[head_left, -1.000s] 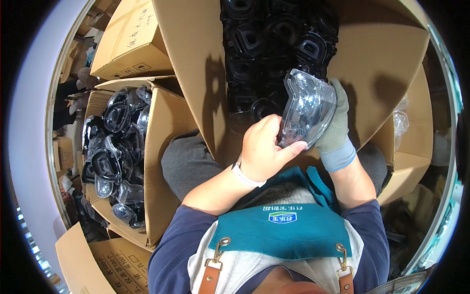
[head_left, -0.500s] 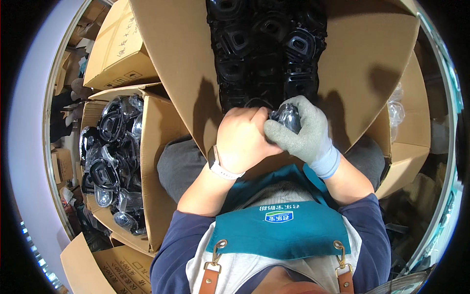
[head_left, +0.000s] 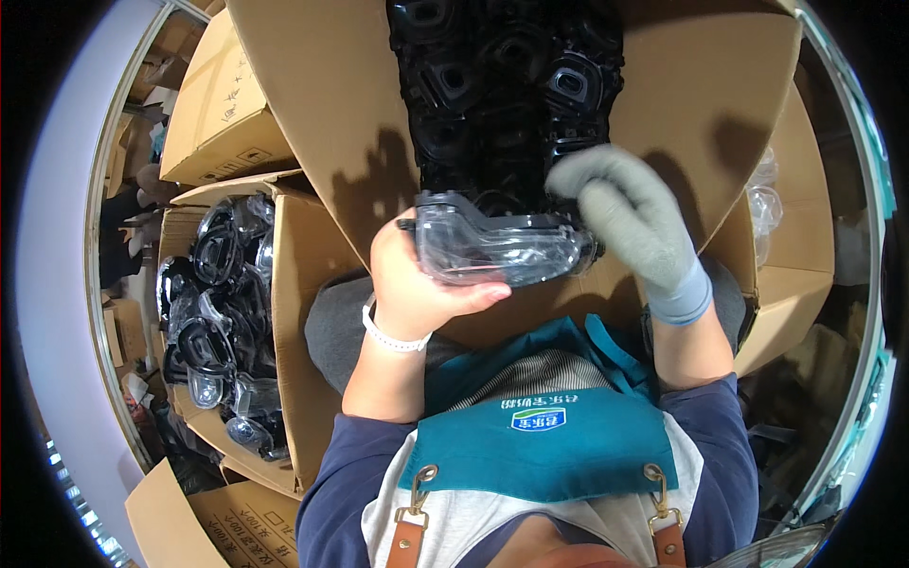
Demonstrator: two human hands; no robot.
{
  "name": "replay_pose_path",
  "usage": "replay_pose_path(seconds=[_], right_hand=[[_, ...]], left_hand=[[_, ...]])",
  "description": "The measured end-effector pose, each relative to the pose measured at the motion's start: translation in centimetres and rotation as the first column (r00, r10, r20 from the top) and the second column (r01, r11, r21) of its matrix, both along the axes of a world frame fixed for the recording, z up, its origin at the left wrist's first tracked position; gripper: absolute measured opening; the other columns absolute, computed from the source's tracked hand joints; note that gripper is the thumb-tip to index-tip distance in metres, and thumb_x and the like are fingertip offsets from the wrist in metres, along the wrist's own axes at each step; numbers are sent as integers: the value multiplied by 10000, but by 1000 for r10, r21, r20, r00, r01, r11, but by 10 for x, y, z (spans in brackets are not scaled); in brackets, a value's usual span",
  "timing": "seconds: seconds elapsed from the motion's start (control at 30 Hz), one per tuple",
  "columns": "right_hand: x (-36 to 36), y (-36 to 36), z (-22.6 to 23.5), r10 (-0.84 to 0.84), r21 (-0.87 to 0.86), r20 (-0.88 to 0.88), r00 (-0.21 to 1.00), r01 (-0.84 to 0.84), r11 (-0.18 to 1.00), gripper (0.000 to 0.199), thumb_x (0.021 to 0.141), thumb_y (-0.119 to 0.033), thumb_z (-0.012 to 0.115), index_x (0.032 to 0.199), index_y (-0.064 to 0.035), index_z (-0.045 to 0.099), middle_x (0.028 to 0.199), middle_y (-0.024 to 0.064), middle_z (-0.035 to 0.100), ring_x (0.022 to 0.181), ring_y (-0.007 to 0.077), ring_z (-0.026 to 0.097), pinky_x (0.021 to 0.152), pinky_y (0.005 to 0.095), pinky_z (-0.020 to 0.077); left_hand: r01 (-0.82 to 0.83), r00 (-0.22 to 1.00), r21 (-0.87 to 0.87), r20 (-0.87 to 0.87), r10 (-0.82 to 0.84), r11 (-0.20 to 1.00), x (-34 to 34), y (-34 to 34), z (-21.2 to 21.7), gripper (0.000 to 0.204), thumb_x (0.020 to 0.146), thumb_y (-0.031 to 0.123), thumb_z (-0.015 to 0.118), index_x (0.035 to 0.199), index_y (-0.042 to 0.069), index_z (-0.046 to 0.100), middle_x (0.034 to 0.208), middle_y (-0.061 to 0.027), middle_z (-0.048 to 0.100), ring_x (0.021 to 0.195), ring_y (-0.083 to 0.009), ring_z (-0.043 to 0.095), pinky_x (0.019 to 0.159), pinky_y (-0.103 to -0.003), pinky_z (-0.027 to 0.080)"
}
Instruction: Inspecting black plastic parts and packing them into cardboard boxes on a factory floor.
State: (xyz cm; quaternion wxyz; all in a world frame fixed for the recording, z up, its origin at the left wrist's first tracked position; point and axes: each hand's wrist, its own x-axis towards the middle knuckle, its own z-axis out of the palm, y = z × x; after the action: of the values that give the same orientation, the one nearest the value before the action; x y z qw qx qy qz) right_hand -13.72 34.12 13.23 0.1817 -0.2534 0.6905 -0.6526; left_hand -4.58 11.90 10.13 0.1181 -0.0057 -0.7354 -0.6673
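Note:
My bare left hand (head_left: 402,275) grips a clear plastic shell (head_left: 497,246) with a black rim and small black fittings at its ends, lying sideways across my lap. Its thumb presses along the lower side; the other fingers are mostly hidden behind. My right hand (head_left: 639,213), in a grey glove with a light blue cuff, hovers by the shell's right end. It is slightly blurred, its fingers apart from the thumb with nothing seen between them. Beyond both hands, black moulded parts (head_left: 568,80) with oval openings are packed in the open cardboard box (head_left: 322,85).
To the left stands a carton (head_left: 312,246) full of clear and black masklike parts (head_left: 218,331). Behind it is a closed carton (head_left: 213,104). Another open carton (head_left: 795,312) at the right holds clear plastic pieces (head_left: 762,208). A printed box (head_left: 170,521) lies lower left.
The shell has been turned sideways and now shows in full in my left hand. My left hand has shifted left. My right hand has come off it and moved right and slightly up.

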Motion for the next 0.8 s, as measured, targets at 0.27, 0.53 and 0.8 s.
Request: replay_pose_path(seconds=[0.27, 0.53, 0.8], right_hand=[[-5, 1, -20, 350, -7, -18, 937, -350, 937, 197, 925, -192, 632, 833, -18, 641, 715, 44, 538, 669, 115, 506, 588, 287, 412], [4, -4, 1, 275, 129, -237, 932, -251, 959, 295, 778, -261, 765, 785, -6, 616, 669, 94, 542, 628, 190, 544, 583, 313, 428], [30, -12, -7, 94, 268, -537, 838, 64, 961, 413, 603, -384, 862, 717, -63, 630, 647, 117, 596, 588, 302, 611, 540, 377, 465]], left_hand=[[34, 999, 119, -12, -33, 992, 2, 3, -15, 598, 515, 319, 960, 906, -3, 641, 815, -43, 678, 720, -125, 647, 683, -268, 545], [26, 1000, 259, -3, -26, 966, 3, -1, -15, 657, 492, 333, 973, 933, -13, 631, 815, -43, 677, 726, -124, 648, 685, -266, 544], [7, 1000, 245, -5, -6, 970, 10, -2, -33, 798, 453, 407, 971, 987, -64, 610, 863, -70, 626, 775, -148, 606, 691, -270, 489]])
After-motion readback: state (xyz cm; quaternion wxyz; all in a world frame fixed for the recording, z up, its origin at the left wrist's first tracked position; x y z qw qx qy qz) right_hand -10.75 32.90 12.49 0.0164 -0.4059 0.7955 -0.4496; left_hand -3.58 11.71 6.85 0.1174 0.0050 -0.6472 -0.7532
